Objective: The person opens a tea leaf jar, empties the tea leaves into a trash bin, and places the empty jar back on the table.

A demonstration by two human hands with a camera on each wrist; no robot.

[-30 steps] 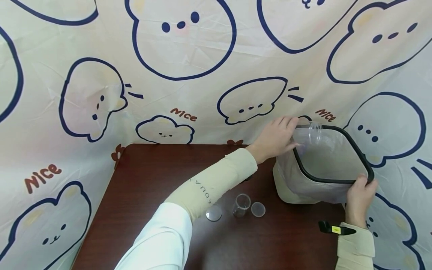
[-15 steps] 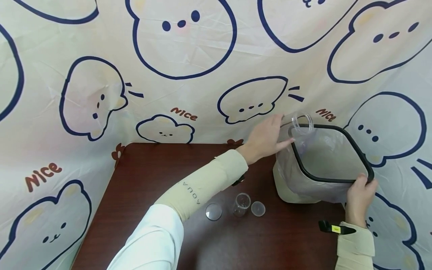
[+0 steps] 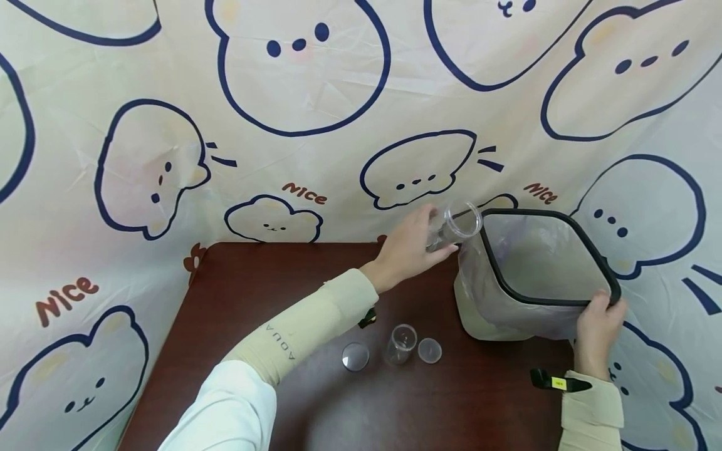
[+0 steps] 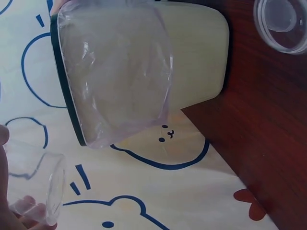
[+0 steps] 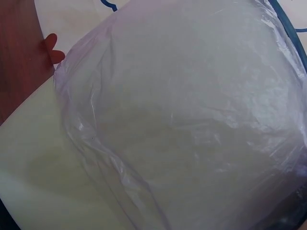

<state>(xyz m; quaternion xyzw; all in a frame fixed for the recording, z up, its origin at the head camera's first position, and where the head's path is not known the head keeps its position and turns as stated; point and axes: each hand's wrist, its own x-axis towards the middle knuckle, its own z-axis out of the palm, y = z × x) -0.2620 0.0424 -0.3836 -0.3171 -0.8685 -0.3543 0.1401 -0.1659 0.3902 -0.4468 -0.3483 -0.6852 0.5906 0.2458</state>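
My left hand (image 3: 406,244) holds a clear plastic jar (image 3: 457,224) sideways, its mouth facing right, just left of the trash bin's rim. In the left wrist view, fingers (image 4: 33,211) curl round the same jar (image 4: 53,182). My right hand (image 3: 600,326) grips the near right corner of the cream trash bin's black rim (image 3: 541,301). A thin, translucent bag (image 4: 120,72) lines the bin and hangs over its outside. The right wrist view is filled by this bag (image 5: 182,96); the right hand barely shows there.
A second clear jar (image 3: 402,344) stands on the dark red-brown table (image 3: 485,401). Flanking it are a round clear disc (image 3: 355,357) on the left and a small translucent lid (image 3: 430,351) on the right. A patterned cloth (image 3: 316,169) hangs behind the table.
My left hand has drawn back left and slightly down from the bin's rim, carrying the jar away from over the opening. The right hand stays on the rim.
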